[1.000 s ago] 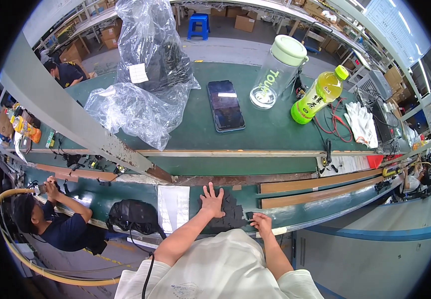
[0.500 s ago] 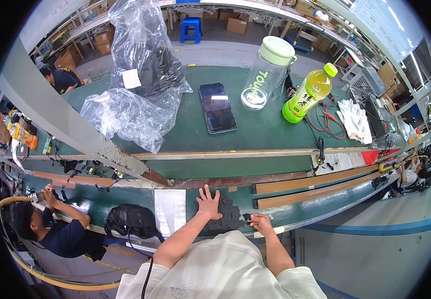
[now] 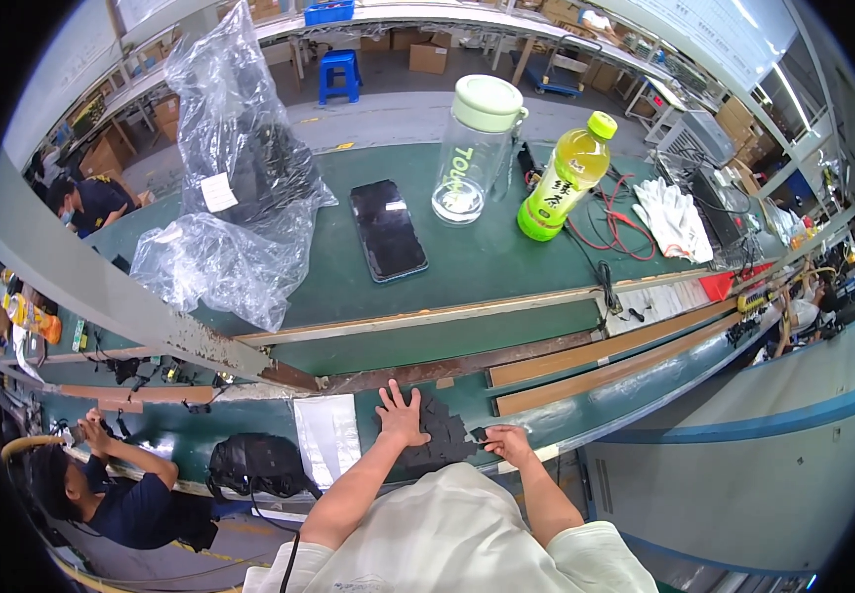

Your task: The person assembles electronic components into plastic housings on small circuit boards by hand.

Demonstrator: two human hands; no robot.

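Note:
A pile of flat black pieces (image 3: 441,440) lies on the green bench right in front of me, its outline ragged. My left hand (image 3: 403,420) rests on the pile's left side, fingers spread. At the pile's right edge, my right hand (image 3: 509,444) is closed in a pinch on a small black piece (image 3: 480,435). What kind of pieces these are is too small to tell. Left of my left hand lies a white sheet (image 3: 326,435).
A black bag (image 3: 257,465) sits left of the sheet, near a co-worker (image 3: 141,494). Wooden strips (image 3: 605,361) lie right. A metal post (image 3: 151,306) rises left. The upper shelf holds a phone (image 3: 388,229), clear bottle (image 3: 467,158), tea bottle (image 3: 561,183) and plastic bag (image 3: 230,257).
The whole view has shifted, so the shelf items appear further left. My left hand stays spread on the pile, and my right hand keeps its pinch at the right edge.

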